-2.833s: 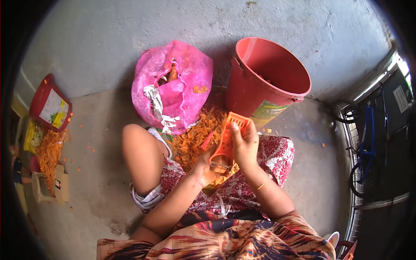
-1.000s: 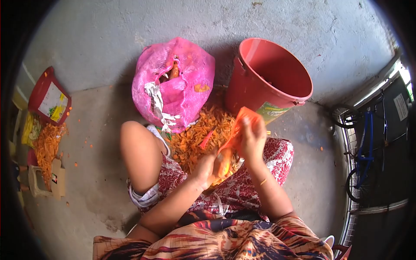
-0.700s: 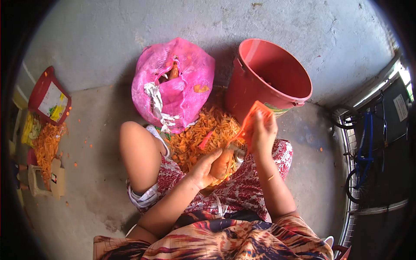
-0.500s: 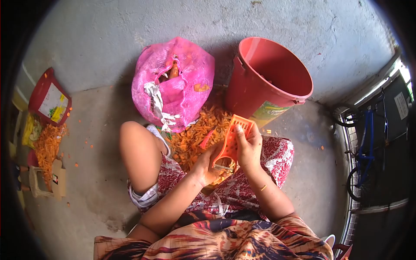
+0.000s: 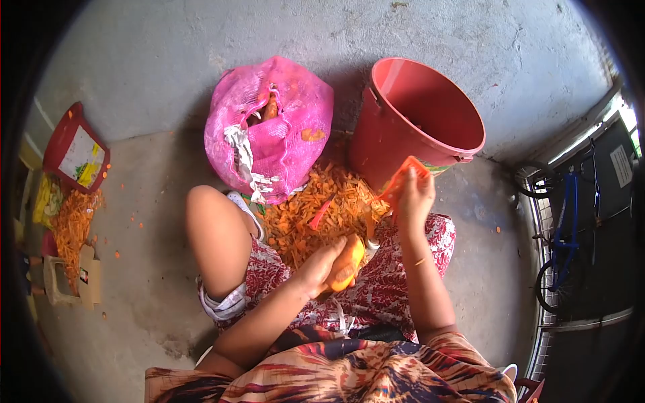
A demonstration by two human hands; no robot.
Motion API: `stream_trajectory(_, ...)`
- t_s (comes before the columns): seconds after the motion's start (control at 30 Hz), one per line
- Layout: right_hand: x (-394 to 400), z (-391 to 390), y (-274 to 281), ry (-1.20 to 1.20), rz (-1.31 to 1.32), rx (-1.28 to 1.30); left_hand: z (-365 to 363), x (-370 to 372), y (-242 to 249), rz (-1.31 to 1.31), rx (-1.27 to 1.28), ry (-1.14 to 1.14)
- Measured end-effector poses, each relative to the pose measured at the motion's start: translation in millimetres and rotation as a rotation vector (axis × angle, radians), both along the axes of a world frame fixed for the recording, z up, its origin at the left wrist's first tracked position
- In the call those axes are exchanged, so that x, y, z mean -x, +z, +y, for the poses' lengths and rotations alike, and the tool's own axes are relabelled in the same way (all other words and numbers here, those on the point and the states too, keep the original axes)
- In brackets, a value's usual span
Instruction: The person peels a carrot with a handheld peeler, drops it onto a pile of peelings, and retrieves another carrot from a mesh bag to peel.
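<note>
My left hand (image 5: 321, 267) is closed around a peeled carrot (image 5: 349, 260), pale orange and thick, held low over my lap. To its right and farther forward, my right hand (image 5: 415, 200) grips an orange plastic peeler (image 5: 412, 164). The peeler is apart from the carrot, beside the big red bucket, and my fingers cover part of it. Beneath both hands lies a heap of carrot peelings (image 5: 302, 225) on the floor, with a small red strip (image 5: 321, 213) on top.
A pink mesh sack (image 5: 275, 148) with carrots inside stands ahead, next to a tall red bucket (image 5: 376, 144). At left, a tipped red bucket (image 5: 57, 158), more peelings (image 5: 70, 221) and a cardboard box (image 5: 89, 275). A blue bicycle (image 5: 570, 232) is at right.
My right hand has moved the peeler forward and right, away from the carrot. The carrot in my left hand now shows fully. Sack and bucket stay put.
</note>
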State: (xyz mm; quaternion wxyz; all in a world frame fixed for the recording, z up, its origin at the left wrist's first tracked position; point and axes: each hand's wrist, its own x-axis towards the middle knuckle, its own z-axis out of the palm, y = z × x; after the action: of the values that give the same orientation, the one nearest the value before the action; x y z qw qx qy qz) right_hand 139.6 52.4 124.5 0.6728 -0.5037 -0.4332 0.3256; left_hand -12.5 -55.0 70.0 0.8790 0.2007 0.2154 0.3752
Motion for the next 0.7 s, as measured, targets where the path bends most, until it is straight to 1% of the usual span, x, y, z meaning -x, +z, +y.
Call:
stream_trajectory(0.07,-11,2,4,0.008,0.047,-0.011,-3,1,-3,-0.092,0.048,0.038)
stream_trajectory(0.1,-8,-2,5,0.063,0.076,-0.023,-1,1,-4,-0.066,0.150,0.075)
stream_trajectory(0.13,1,-16,17,0.119,0.050,0.096,4,2,-5,-0.040,0.254,0.108)
stream_trajectory(0.17,9,-24,16,0.169,0.016,0.085,9,2,-7,-0.157,0.242,0.121)
stream_trajectory(0.2,16,-31,14,0.220,-0.018,0.072,12,4,-1,-0.194,0.284,0.130)
stream_trajectory(0.27,29,-44,8,0.345,0.021,0.077,17,5,-1,-0.273,0.270,0.104)
stream_trajectory(0.3,38,-53,15,0.372,0.045,0.087,19,6,1,-0.288,0.270,0.116)
stream_trajectory(0.33,42,-57,10,0.387,0.034,0.070,21,4,4,-0.303,0.270,0.127)
stream_trajectory(0.37,48,-57,8,0.359,0.022,0.014,22,4,5,-0.318,0.270,0.135)
stream_trajectory(0.4,51,-56,6,0.329,0.007,-0.042,20,4,3,-0.268,0.237,0.072)
stream_trajectory(0.47,30,-35,-5,0.190,-0.118,-0.035,15,6,-4,-0.170,0.170,-0.054)
stream_trajectory(0.5,27,-29,6,0.116,-0.032,0.014,12,5,3,-0.190,0.214,-0.065)
stream_trajectory(0.53,22,-23,10,0.106,0.071,-0.009,11,5,2,-0.221,0.233,-0.062)
stream_trajectory(0.6,17,-21,17,0.091,0.163,-0.034,10,4,1,-0.285,0.264,-0.050)
stream_trajectory(0.67,21,-39,25,0.240,0.067,0.030,12,4,2,-0.335,0.273,-0.027)
stream_trajectory(0.7,26,-45,19,0.261,0.033,0.006,13,4,3,-0.359,0.276,-0.017)
